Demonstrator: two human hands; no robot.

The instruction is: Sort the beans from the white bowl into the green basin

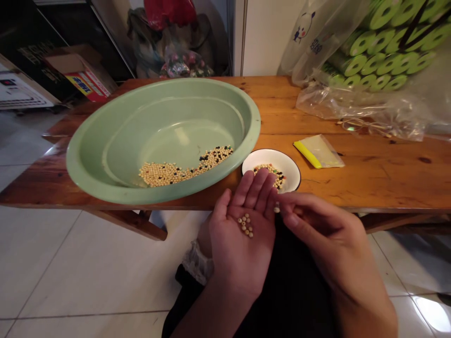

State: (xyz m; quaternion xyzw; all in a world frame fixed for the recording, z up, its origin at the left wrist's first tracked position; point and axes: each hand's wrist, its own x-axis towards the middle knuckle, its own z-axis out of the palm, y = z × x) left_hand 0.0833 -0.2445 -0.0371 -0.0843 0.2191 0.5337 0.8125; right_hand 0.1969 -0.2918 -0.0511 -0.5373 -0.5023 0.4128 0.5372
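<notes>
Palm up, my left hand (243, 234) holds several small pale beads (244, 225) in its cupped palm, its fingers stretched toward the white bowl. Close beside its little finger, my right hand (286, 209) is closed in a pinch, with a small whitish bead (276, 210) at its fingertips. Whether a thread or needle carries that bead cannot be made out. The dark-rimmed white bowl (291, 174) contains mixed coloured beads (278, 177), partly hidden by my left fingers. Many cream and dark beads (162, 174) lie along the near side of the large green basin (179, 110).
The wooden table (369, 178) bears a small clear packet with a yellow edge (319, 151). At its back right stands a plastic bag of green rolls (380, 56). Bags (179, 42) and an open carton (82, 75) are behind the basin. My legs are below the table edge.
</notes>
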